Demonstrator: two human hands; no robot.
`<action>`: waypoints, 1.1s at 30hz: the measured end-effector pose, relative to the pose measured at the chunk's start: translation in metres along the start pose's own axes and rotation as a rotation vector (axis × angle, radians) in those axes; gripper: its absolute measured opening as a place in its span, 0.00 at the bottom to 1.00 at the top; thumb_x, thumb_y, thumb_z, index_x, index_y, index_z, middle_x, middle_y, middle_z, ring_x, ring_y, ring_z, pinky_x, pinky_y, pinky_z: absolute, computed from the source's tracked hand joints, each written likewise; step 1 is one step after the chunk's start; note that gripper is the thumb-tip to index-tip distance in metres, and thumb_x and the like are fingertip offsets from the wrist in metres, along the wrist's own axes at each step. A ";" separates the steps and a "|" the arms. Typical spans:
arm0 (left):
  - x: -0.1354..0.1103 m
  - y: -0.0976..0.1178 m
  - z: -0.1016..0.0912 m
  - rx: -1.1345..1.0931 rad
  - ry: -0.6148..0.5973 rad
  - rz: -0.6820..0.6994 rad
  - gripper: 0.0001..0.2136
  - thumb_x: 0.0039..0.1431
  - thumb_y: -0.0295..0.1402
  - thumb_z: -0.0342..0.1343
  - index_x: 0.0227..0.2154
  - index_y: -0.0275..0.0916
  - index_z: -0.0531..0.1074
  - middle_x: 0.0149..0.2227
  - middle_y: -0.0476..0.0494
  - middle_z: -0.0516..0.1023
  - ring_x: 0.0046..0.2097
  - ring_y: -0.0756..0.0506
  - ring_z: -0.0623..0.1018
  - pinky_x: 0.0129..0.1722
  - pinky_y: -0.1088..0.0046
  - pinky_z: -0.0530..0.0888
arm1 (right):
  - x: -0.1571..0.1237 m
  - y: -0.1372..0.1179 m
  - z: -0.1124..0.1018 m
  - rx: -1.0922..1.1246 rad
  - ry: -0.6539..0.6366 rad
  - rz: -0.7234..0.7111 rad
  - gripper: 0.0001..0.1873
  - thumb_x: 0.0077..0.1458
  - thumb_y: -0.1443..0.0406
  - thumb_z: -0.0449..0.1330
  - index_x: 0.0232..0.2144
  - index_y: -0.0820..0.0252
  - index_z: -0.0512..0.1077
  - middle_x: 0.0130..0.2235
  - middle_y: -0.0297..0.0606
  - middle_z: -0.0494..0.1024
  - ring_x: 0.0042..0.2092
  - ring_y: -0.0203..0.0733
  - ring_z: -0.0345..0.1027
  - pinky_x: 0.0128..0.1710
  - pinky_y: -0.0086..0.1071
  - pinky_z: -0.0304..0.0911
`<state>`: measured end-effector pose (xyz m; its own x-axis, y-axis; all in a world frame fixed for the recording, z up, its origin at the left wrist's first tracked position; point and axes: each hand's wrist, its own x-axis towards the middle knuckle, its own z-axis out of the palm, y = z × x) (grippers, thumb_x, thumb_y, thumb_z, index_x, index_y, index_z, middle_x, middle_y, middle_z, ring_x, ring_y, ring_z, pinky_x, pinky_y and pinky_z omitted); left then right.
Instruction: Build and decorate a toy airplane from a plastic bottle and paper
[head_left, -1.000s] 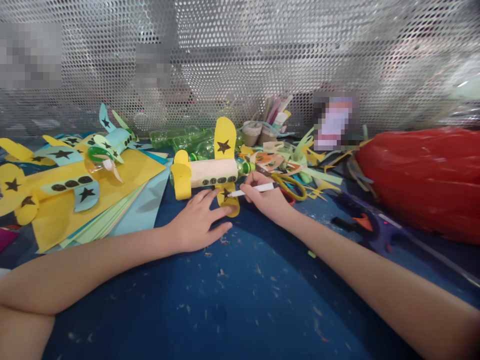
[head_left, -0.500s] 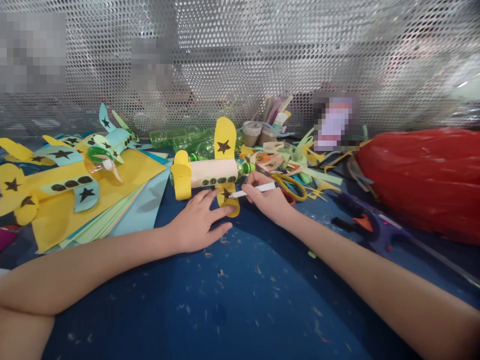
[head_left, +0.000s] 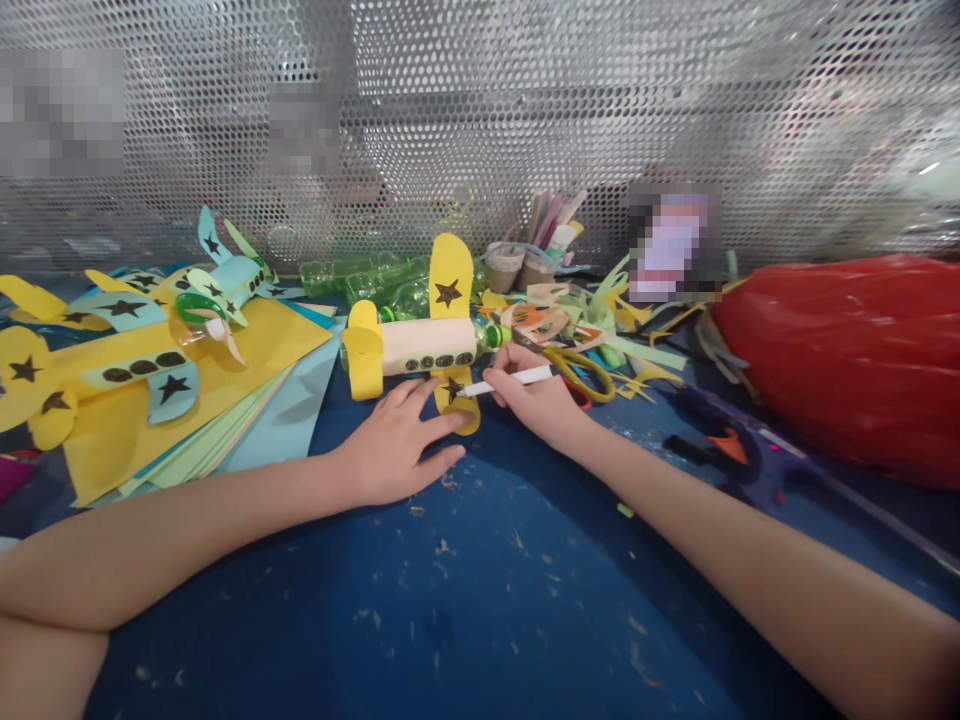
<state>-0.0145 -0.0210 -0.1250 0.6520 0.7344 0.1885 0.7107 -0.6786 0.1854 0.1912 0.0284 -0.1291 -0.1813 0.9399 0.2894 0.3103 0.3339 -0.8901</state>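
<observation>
The right hand (head_left: 536,400) is gripping a white marker (head_left: 508,379), its fingers clenched around the barrel and the tip touching the black star on the near yellow wing (head_left: 459,405) of a bottle plane (head_left: 424,345); the plane is lying sideways on the blue surface (head_left: 480,600), just beyond both hands; the left hand (head_left: 394,445) is lying flat and released, its fingers (head_left: 435,425) spreading over the same wing and holding nothing; yellow scissors (head_left: 581,368) are lying just beside the right hand; finished planes (head_left: 112,370) are resting on coloured paper sheets (head_left: 255,375) at the left; a red bag (head_left: 847,350) is sitting at the right, well apart from the hands; a perforated metal screen (head_left: 525,100) is standing behind.
</observation>
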 end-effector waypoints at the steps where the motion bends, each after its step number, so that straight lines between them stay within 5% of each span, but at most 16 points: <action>1: 0.000 0.000 0.000 -0.002 -0.002 0.000 0.18 0.67 0.44 0.45 0.55 0.47 0.68 0.63 0.39 0.57 0.63 0.32 0.56 0.60 0.47 0.61 | 0.000 0.000 0.000 0.004 -0.008 -0.006 0.11 0.50 0.63 0.57 0.21 0.55 0.59 0.16 0.25 0.63 0.20 0.32 0.54 0.23 0.30 0.51; 33: 0.000 0.000 0.000 0.008 -0.006 -0.006 0.18 0.67 0.44 0.45 0.55 0.47 0.68 0.63 0.38 0.56 0.63 0.32 0.57 0.59 0.47 0.61 | 0.001 0.002 0.001 -0.013 -0.015 -0.013 0.10 0.50 0.63 0.57 0.21 0.55 0.59 0.16 0.25 0.64 0.20 0.32 0.55 0.23 0.30 0.52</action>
<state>-0.0142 -0.0211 -0.1246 0.6495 0.7383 0.1820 0.7165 -0.6743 0.1785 0.1912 0.0299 -0.1307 -0.1996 0.9342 0.2956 0.3194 0.3472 -0.8817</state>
